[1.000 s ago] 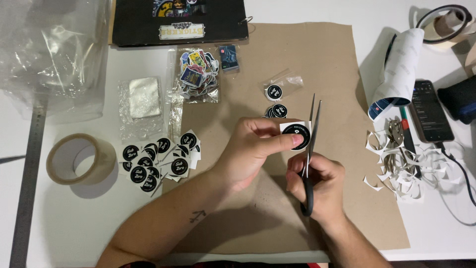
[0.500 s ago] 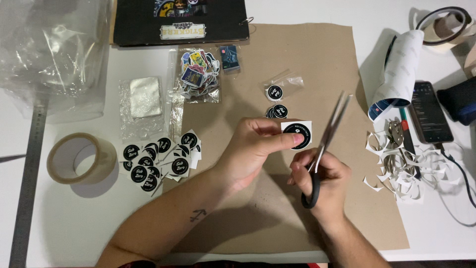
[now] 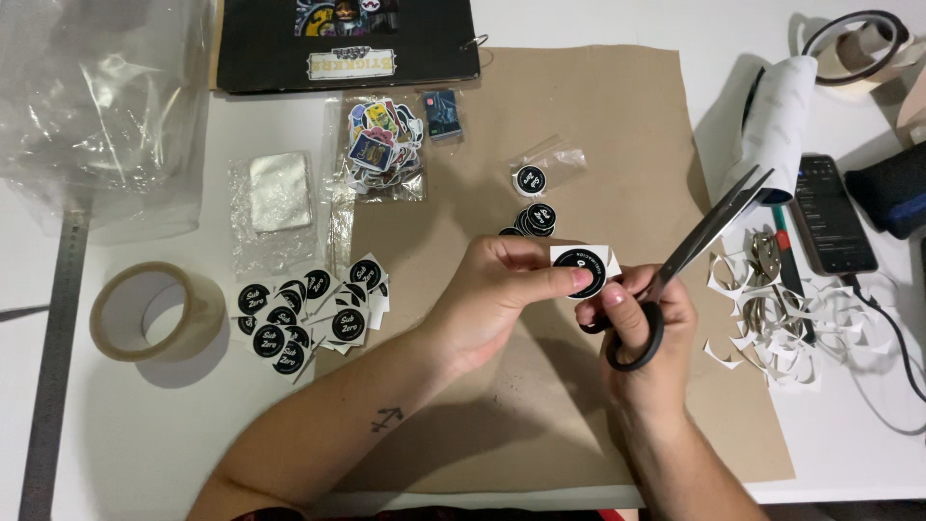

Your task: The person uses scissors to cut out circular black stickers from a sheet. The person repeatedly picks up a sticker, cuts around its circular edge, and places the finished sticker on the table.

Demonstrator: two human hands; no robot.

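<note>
Scissors (image 3: 690,256) sit in the right hand (image 3: 639,328), fingers through the black handles and the blades parted, tips pointing up and to the right, away from the sticker (image 3: 582,268). The left hand (image 3: 502,294) pinches that sticker between thumb and fingertips, just above the brown paper sheet (image 3: 579,125): a black round print on a white backing that shows square corners along its top edge, so by my reading its trimming is unfinished. Finished work looks to be the small stack of round black stickers (image 3: 533,220) lying on the paper just above the left hand, with one more round sticker in a clear little bag (image 3: 535,177) beyond it. What is left appears larger: a loose spread of black stickers on square white backing (image 3: 309,311) lies on the white table (image 3: 145,425) to the left, beside a roll of clear tape (image 3: 145,311). White paper offcuts (image 3: 772,323) are heaped to the right, near a phone (image 3: 831,212), which suggests a good many have been cut already. Judged from these piles, the job stands somewhere around its middle, with more uncut pieces than trimmed ones.
</note>
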